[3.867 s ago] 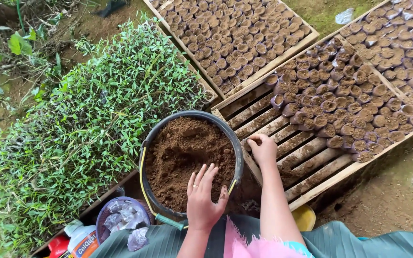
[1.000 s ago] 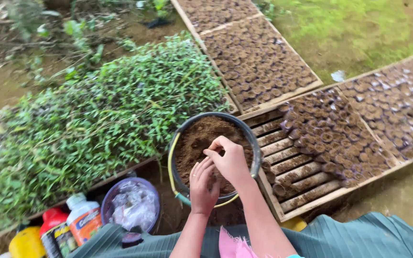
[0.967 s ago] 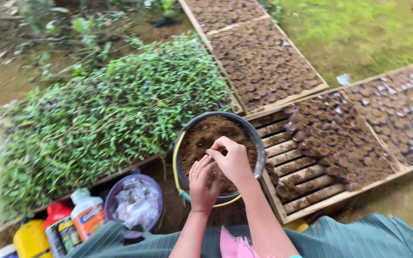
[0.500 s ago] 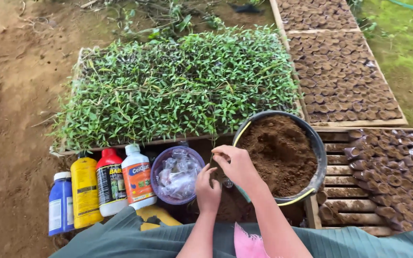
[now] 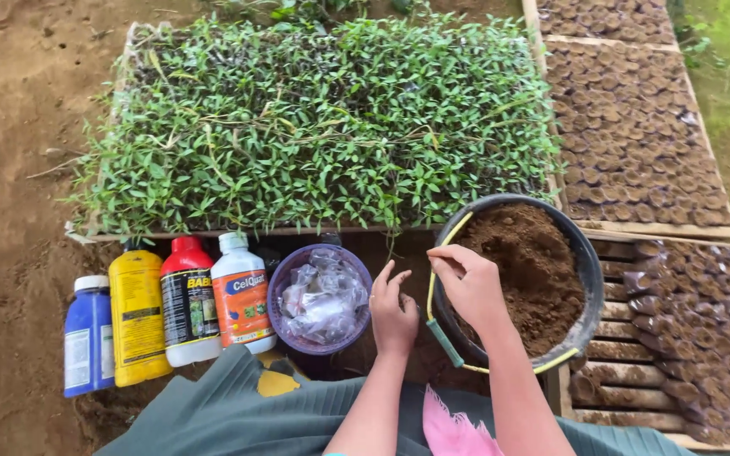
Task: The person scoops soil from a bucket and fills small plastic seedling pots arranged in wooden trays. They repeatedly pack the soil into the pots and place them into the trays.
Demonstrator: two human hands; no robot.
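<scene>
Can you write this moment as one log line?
left hand: open, beside purple round bowl | right hand: fingers pinched over black round bucket of brown soil | green seedling tray behind

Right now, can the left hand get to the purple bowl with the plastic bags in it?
Probably yes. The left hand hovers right beside the purple bowl, nothing between them, and the bowl's top is open.

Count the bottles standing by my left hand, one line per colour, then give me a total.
Blue bottle: 1
Yellow bottle: 1
Black bottle with red cap: 1
White bottle with orange label: 1
Total: 4, in a row left of the purple bowl.
</scene>
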